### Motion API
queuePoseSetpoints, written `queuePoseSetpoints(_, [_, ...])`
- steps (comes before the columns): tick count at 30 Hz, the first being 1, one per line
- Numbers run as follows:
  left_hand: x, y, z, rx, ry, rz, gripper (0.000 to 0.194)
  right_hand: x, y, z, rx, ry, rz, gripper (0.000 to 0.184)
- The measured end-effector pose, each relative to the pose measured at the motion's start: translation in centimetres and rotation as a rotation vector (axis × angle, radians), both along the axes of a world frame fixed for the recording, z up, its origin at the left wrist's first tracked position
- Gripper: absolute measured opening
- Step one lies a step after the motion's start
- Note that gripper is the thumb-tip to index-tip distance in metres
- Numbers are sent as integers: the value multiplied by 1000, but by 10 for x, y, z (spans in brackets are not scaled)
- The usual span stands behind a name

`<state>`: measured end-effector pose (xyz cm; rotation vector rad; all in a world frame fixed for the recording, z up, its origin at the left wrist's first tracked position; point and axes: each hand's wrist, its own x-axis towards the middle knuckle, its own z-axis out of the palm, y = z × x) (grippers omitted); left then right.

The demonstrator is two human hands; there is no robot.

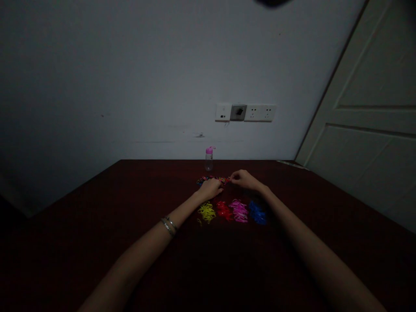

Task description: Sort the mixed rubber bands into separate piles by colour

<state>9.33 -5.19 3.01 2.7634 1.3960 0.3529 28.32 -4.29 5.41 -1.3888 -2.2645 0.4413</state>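
A heap of small mixed-colour rubber bands (204, 179) lies spread on the dark red table. Palm down over its near side is my left hand (210, 189), its fingers bent and the thumb a little apart. My right hand (243, 178) is at the heap's right end, thumb and fingertips pinched together; whatever is between them is too small to make out. Nearer to me lie separate piles in a row: yellow bands (207, 212), red bands (224, 210), pink bands (239, 211) and blue bands (257, 213). My left hand hides part of the mixed heap.
Behind the heap stands a clear bottle with a pink lid (209, 160). The table (130, 195) meets a pale wall with sockets (260, 113). A panelled door (367, 117) is at the right. One loose yellow band (199, 222) lies beside its pile.
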Motion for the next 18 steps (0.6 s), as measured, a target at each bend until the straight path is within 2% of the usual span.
queuePoseSetpoints(7, [7,2,3,1,18,39,22,3,-3,3,-97,83,5,19])
queuePoseSetpoints(18, [-9,17,4,-101,-207,43,17,8,2,0,-208,216,59,15])
